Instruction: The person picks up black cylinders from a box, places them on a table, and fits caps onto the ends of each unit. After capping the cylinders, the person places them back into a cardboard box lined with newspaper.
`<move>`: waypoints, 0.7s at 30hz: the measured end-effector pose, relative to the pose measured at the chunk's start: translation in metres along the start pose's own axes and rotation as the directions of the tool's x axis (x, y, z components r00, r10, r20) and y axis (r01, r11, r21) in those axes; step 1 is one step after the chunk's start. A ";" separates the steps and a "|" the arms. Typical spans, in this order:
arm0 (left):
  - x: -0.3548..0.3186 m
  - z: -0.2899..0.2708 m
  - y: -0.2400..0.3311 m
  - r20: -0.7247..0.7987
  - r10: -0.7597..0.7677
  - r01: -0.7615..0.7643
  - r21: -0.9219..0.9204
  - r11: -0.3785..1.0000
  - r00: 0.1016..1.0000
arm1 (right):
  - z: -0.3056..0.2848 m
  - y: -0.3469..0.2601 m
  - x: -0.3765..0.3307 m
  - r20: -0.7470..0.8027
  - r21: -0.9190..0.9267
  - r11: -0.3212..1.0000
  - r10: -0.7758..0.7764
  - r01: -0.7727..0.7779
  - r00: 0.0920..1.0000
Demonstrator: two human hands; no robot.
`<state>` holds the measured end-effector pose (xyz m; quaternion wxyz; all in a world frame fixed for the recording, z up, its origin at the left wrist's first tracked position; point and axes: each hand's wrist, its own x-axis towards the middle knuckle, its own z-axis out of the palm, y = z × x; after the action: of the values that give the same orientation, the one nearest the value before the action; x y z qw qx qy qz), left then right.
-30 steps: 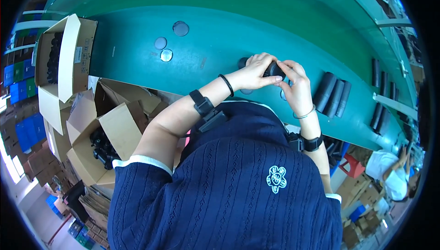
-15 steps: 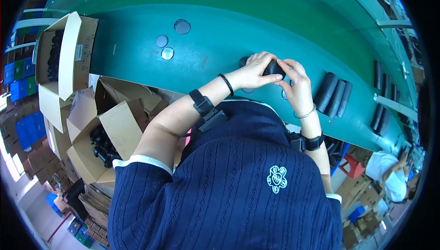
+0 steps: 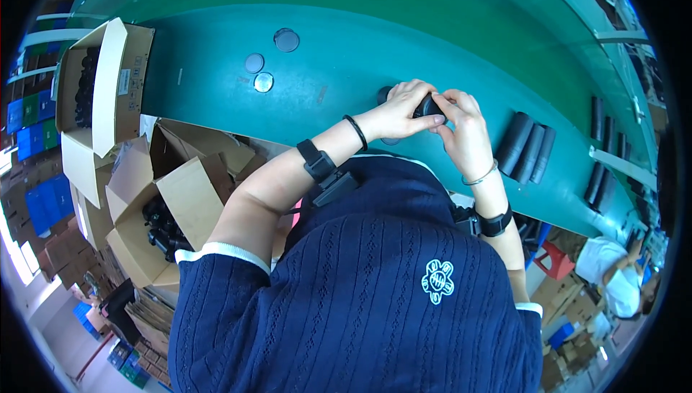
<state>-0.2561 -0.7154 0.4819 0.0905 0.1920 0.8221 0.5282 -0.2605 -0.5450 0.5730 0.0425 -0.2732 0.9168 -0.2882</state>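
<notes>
Wrapped around a black cylindrical part (image 3: pixel 428 107), my left hand (image 3: pixel 402 113) holds it level over the green tabletop, with its dark other end showing past the knuckles. The fingers of my right hand (image 3: pixel 465 128) are closed on the right-hand end of the same part, fingertips and thumb pressed at its rim. What they pinch there is mostly hidden. A dark round piece, partly covered, lies under my left wrist. Farther left on the table are a large dark disc (image 3: pixel 286 40), a smaller grey disc (image 3: pixel 254 63) and a shiny round disc (image 3: pixel 264 82).
Several black tubes (image 3: pixel 515 144) lie to the right of my right hand, and more stand by the table's right end. An open carton (image 3: pixel 137 79) with black items sits on the left; another carton (image 3: pixel 191 198) holding black parts is below it. A person (image 3: pixel 613 278) is at far right.
My right hand has tilted slightly, its fingers drawn closer over the end of the black part. My left hand keeps its grip almost unmoved.
</notes>
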 end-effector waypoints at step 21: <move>-0.002 -0.012 -0.007 0.013 -0.120 0.118 -0.313 0.943 0.993 | 0.035 0.044 0.024 0.367 0.790 0.438 0.223 -0.429 0.903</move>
<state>-0.2605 -0.7289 0.4808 0.1490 0.1236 0.7384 0.6459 -0.2935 -0.5449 0.5219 0.3221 -0.0614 0.6778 -0.6581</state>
